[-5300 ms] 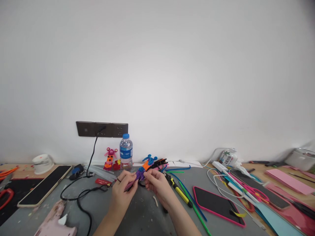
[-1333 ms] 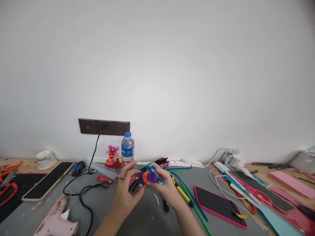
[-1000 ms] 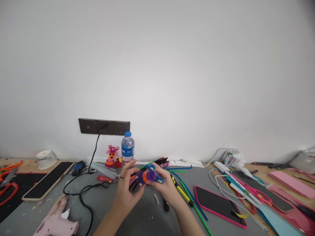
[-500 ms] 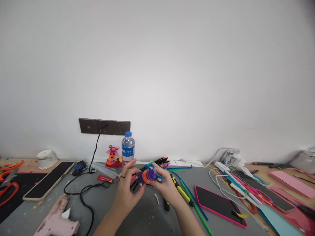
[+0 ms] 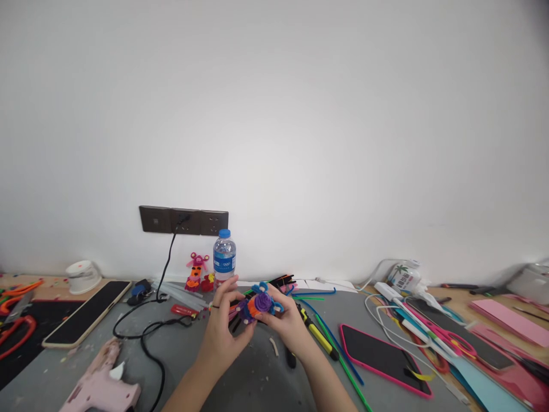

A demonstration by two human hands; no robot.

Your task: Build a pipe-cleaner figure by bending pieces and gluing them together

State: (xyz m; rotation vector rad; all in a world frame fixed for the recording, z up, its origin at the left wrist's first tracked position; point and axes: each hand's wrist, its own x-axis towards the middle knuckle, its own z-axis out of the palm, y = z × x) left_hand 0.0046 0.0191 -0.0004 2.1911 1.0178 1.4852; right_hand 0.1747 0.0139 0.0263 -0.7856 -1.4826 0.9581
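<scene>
Head view: figure (image 5: 262,302) held above the mat (image 5: 244,377).
Left hand (image 5: 223,327) is closed on its purple end, right hand (image 5: 292,325) on the blue-looped end; the orange middle shows between them.

Figure (image 5: 263,301), centre bottom: fuzzy, matt, chenille-like pile. Same fuzz on the doll (image 5: 196,273) left of it and the green stem (image 5: 354,377) lower right. Bottle (image 5: 224,263): clear glossy plastic, smooth printed label. Glue gun (image 5: 103,389), lower left: pink plastic, low sheen, rough brown crust on the nozzle. Both phones, left (image 5: 88,315) and right (image 5: 381,356): smooth dark glassy faces. Mat (image 5: 240,389): grey, matt, speckled with residue. Wall (image 5: 274,143): smooth matt white. Socket (image 5: 184,221): dark plastic, satin. Tabletop (image 5: 55,292), far left: wood-look. Pink sheets (image 5: 508,320), far right: matt, paper-like.
</scene>
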